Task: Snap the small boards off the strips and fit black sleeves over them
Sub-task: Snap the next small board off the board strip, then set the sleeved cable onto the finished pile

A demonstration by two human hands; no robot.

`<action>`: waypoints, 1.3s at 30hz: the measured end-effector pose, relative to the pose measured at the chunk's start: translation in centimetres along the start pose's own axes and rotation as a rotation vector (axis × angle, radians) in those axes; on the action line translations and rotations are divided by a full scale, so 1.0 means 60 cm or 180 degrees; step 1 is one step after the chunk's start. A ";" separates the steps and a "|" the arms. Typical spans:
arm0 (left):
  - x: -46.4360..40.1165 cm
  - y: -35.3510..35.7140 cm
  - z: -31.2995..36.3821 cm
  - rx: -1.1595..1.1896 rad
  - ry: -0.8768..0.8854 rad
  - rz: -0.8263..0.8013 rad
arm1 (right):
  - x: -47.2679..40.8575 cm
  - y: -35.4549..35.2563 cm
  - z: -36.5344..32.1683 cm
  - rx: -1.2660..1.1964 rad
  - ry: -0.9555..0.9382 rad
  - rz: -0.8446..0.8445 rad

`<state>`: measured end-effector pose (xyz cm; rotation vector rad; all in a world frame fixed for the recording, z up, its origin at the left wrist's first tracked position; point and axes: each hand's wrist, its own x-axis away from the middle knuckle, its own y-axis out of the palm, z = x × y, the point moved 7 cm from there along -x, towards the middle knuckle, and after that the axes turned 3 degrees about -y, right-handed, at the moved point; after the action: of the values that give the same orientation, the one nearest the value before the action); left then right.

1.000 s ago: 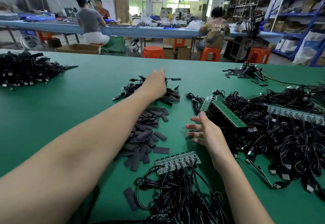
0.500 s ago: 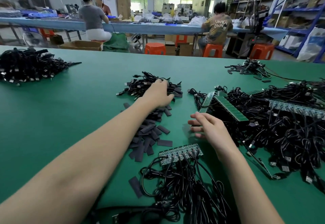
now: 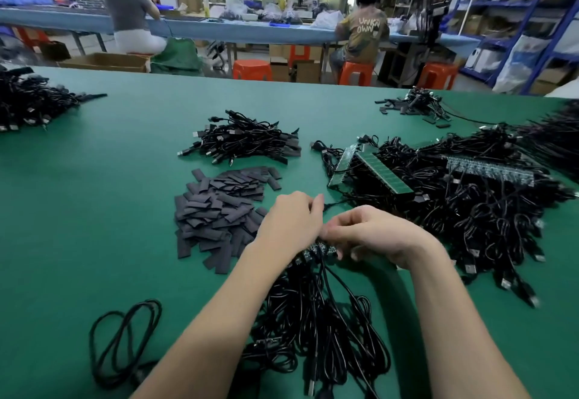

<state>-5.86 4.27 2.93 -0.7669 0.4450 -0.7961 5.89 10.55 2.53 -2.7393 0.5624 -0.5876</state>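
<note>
A strip of small boards [image 3: 316, 249] with black cables hanging from it lies in front of me on the green table [image 3: 109, 210]. My left hand [image 3: 289, 223] and my right hand [image 3: 376, 235] meet over its far end, fingers curled down onto the boards. The fingertips hide where they pinch. A heap of flat black sleeves [image 3: 219, 210] lies just left of my left hand. More green board strips [image 3: 379, 173] rest on a big cable tangle at the right.
A pile of finished cables [image 3: 247, 141] sits behind the sleeves. Another cable heap [image 3: 28, 104] is at the far left, a loose coiled cable [image 3: 125, 342] near the front left. Small black parts [image 3: 413, 104] lie far right. People sit at a blue bench beyond.
My left hand came back from the far cable pile to the near strip. My right hand moved left onto the same strip. Both now grip it where earlier both were open.
</note>
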 end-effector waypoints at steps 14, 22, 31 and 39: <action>0.015 -0.031 0.006 0.0377 -0.0150 0.0695 | -0.016 0.008 0.009 -0.1615 -0.0012 -0.0080; 0.008 -0.027 0.014 0.0707 0.0132 0.0562 | -0.019 0.024 0.006 -0.2190 -0.0184 -0.0288; 0.008 -0.005 -0.009 0.0467 -0.0044 -0.0032 | 0.032 -0.011 -0.025 -0.2070 -0.0856 -0.0706; 0.011 -0.011 -0.006 0.0268 0.0043 -0.0021 | 0.027 -0.062 -0.022 -0.1295 -0.0610 0.0497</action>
<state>-6.02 3.30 3.14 -0.6853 0.4187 -0.8215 7.86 12.91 5.50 -3.0379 0.9232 -0.1829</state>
